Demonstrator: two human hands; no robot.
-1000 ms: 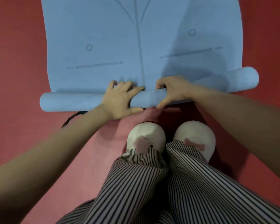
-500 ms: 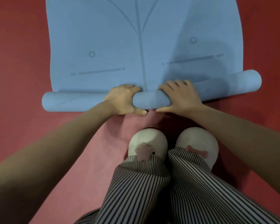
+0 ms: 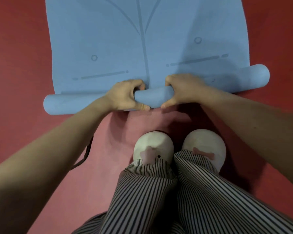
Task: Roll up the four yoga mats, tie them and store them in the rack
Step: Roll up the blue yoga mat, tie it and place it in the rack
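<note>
2 hands clamped on roll, fingers curled over top, thumbs pinching underneath: left hand [image 3: 125,95], right hand [image 3: 181,90] | roll [image 3: 152,98] mid-floor at feet, mat [image 3: 125,39] mostly flat ahead | risk: right end fatter and further ahead, likely to cone | risk: grip central only, ends may loosen | cord [image 3: 86,152] behind left arm, untied

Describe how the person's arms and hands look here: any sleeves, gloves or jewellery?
Both arms are bare along all that shows, with no sleeves in view. The left hand and right hand wear no gloves; no rings, watch or wristbands are visible. No markings show on the arms.
</note>
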